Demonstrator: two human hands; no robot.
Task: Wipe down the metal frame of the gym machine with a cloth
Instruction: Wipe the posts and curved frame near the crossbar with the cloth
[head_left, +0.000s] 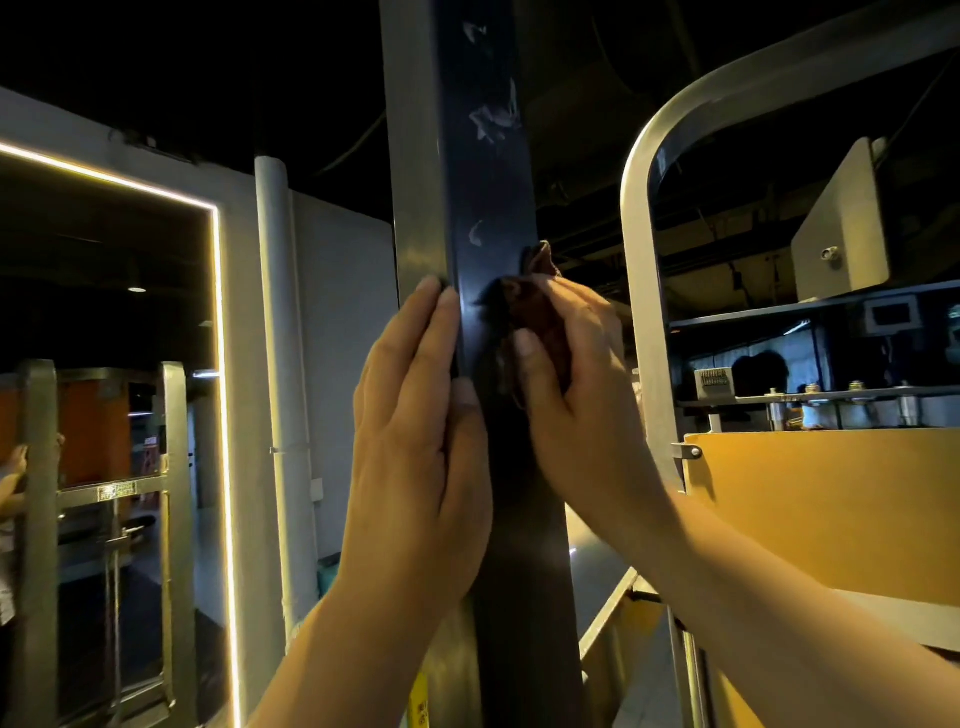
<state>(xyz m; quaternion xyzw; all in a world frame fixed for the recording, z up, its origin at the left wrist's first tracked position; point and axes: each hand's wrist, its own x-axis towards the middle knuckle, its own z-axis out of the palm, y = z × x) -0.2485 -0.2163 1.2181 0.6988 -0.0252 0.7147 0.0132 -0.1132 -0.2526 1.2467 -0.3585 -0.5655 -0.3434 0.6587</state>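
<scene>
Left hand (415, 415) lies flat, fingers straight, on the left edge of the frame upright (488, 171); right hand (576, 395) grips the bunched cloth (535, 306) against its right side. Risk: the wad may miss the pale smears (493, 122) higher up.

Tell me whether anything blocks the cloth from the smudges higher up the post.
Nothing visible does. The right hand holds the cloth against the dark post, and its face up to the white smudges is bare. The left hand rests on the left edge.

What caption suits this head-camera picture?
Right hand holds a dark cloth against the upright metal post; left hand touches it.
</scene>
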